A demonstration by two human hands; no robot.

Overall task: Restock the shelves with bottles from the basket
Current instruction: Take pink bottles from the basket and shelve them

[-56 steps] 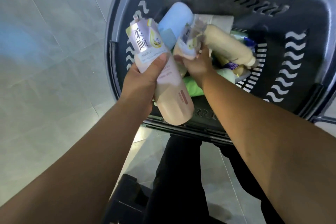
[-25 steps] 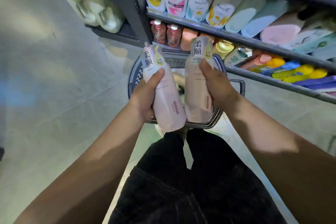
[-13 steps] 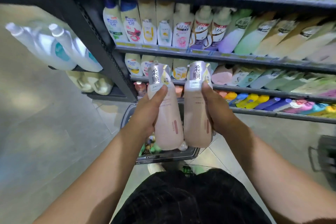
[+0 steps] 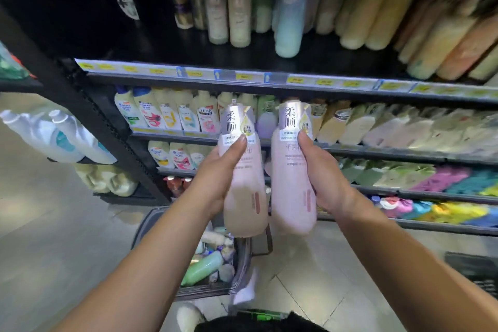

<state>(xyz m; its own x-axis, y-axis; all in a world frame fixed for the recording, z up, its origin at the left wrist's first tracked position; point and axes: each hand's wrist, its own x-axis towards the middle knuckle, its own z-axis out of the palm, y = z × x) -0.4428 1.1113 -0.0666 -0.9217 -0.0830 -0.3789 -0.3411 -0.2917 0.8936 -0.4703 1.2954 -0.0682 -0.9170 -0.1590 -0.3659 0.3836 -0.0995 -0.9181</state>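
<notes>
Gripping one pale-pink plastic bottle [image 4: 244, 188] in my left hand [image 4: 213, 180] and the twin bottle [image 4: 292, 183] in my right hand [image 4: 327, 186], both near upright above the dark plastic basket [image 4: 147, 224] at 6 o'clock, I judged base-first placement onto the black shelf [image 4: 188, 54] at 12 o'clock safest.

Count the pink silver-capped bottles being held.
2. The left bottle is in the left hand, the right bottle in the right hand, side by side before the shelves. The basket may hide more.
</notes>
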